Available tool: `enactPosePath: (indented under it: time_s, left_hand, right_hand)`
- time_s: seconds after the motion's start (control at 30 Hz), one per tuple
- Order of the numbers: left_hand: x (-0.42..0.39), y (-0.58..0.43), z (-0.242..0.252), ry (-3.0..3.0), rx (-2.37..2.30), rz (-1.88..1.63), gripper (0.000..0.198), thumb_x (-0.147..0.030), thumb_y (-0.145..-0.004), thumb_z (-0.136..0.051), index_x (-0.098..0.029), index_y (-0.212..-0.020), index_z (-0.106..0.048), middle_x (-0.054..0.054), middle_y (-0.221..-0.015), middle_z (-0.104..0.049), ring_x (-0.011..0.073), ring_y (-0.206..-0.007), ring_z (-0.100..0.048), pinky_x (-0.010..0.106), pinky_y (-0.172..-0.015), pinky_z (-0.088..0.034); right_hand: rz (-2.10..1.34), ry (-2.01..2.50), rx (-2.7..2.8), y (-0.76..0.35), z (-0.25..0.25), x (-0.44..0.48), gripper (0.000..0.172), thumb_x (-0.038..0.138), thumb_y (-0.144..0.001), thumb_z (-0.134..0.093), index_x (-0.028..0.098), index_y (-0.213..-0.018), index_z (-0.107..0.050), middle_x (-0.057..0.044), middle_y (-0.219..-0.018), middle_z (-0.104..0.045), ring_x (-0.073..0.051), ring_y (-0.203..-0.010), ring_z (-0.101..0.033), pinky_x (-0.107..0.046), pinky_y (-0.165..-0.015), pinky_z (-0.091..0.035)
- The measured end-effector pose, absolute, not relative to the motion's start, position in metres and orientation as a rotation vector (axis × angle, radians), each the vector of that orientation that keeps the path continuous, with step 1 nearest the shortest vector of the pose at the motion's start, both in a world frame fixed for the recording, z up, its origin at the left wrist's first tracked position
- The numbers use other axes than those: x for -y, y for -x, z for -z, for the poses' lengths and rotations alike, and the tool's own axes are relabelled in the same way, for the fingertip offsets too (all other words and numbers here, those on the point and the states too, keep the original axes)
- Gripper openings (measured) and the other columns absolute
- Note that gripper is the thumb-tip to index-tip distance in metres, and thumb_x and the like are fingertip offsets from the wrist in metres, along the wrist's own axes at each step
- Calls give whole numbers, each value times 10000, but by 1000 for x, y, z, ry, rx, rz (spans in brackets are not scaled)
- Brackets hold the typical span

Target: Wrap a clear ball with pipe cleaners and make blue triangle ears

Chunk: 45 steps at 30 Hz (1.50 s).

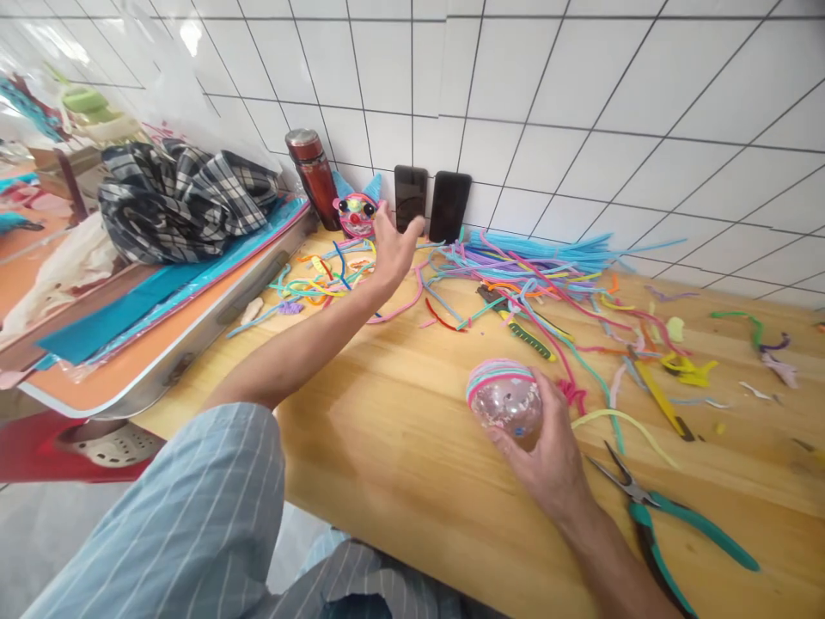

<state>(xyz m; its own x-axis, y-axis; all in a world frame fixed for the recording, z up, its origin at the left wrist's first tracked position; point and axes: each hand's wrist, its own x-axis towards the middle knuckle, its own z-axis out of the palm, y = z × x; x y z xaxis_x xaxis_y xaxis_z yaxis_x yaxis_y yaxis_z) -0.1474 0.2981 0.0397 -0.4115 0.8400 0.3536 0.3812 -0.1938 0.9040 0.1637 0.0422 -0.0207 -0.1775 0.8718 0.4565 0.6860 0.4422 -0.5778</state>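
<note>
My right hand (547, 451) grips a clear ball (506, 400), its upper part wrapped in pink, white and teal pipe cleaners. My left hand (394, 245) is stretched toward the wall, thumb and fingers apart. Just beyond its fingers stands a small pipe-cleaner animal head (357, 213) with blue ears, black eyes and a red nose; whether the fingertips touch it I cannot tell. Under and beside that hand lie loose pipe cleaners (328, 279) in many colours. A larger bundle of blue and purple pipe cleaners (547, 255) lies to its right.
Two phones (449, 206) and a red thermos (314, 179) stand against the tiled wall. Green-handled pliers (638, 494) lie beside my right forearm, with a yellow cutter (661, 395) and another tool (528, 337) farther back. An orange case (129, 344) borders the table's left side.
</note>
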Motion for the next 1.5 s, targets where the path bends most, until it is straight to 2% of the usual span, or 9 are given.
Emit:
enactPosePath:
  time_s: [0.13,0.23,0.3,0.5,0.6,0.73,1.0,1.33,1.5]
  left_hand:
    - [-170,120,-18,-1493,-1366,-1314,666,-481,-980,-720,-208,-1537,-479,176,-1615,-556,330,-1529,-531,536,-1313,-407]
    - [-98,88,-4,-1417,-1176,-1050,705,-563,-953,-741,-210,-1523,-521,188,-1624,-545,359,-1486,-563,599,-1292,-436]
    - [-75,70,1,-1427,-1106,-1039,723,-597,-966,-729,-219,-1545,-515,184,-1638,-523,361,-1508,-540,603,-1312,-417]
    - [-80,51,15,-1711,-906,-1199,718,-636,-1018,-658,-200,-1564,-495,204,-1605,-524,356,-1530,-518,595,-1328,-405]
    - [-84,55,20,-1898,-814,-1170,788,-640,-964,-745,-190,-1563,-503,220,-1593,-546,379,-1560,-496,602,-1333,-403]
    - [-80,56,20,-1927,-820,-1112,962,-652,-846,-872,-214,-1605,-474,222,-1617,-542,398,-1561,-512,605,-1325,-422]
    - [-74,55,14,-1771,-894,-1060,1151,-643,-670,-1013,-219,-1609,-498,223,-1615,-558,430,-1534,-541,603,-1323,-438]
    - [-77,48,15,-1751,-897,-1141,1026,-526,-710,-989,-191,-1556,-514,211,-1581,-586,404,-1504,-564,601,-1302,-451]
    - [-78,45,16,-1656,-966,-1177,1026,-619,-749,-950,-184,-1561,-498,216,-1572,-566,393,-1521,-548,605,-1313,-444]
  right_hand:
    - [-325,1321,1914,-164,25,-46,933,622,-986,-728,219,-1724,-324,-226,-1605,-554,-397,-1492,-580,-609,-1196,-551]
    - [-348,1301,1927,-164,26,-48,950,625,-984,-727,207,-1729,-313,-242,-1621,-535,-405,-1506,-568,-621,-1184,-559]
    - [-356,1281,1939,-163,26,-49,963,617,-985,-728,207,-1738,-291,-247,-1641,-515,-407,-1525,-551,-628,-1186,-557]
    - [-357,1280,1935,-160,24,-50,1008,625,-975,-739,192,-1746,-255,-262,-1660,-495,-409,-1549,-532,-641,-1217,-528]
    - [-374,1322,1919,-161,22,-49,1026,632,-978,-739,183,-1751,-235,-278,-1673,-483,-418,-1557,-527,-641,-1209,-535]
    - [-353,1274,1946,-163,20,-43,948,593,-1011,-700,202,-1753,-258,-255,-1653,-508,-410,-1548,-537,-640,-1197,-548]
    - [-370,1225,2018,-166,11,-32,944,371,-988,-706,248,-1786,-217,-223,-1673,-498,-401,-1530,-556,-616,-1169,-579]
    - [-513,1265,1948,-177,25,-39,974,454,-972,-763,229,-1764,-244,-244,-1741,-414,-415,-1605,-472,-685,-1253,-482]
    - [-606,1188,1868,-184,26,-43,900,466,-1006,-728,273,-1759,-275,-223,-1761,-410,-385,-1576,-518,-683,-1252,-477]
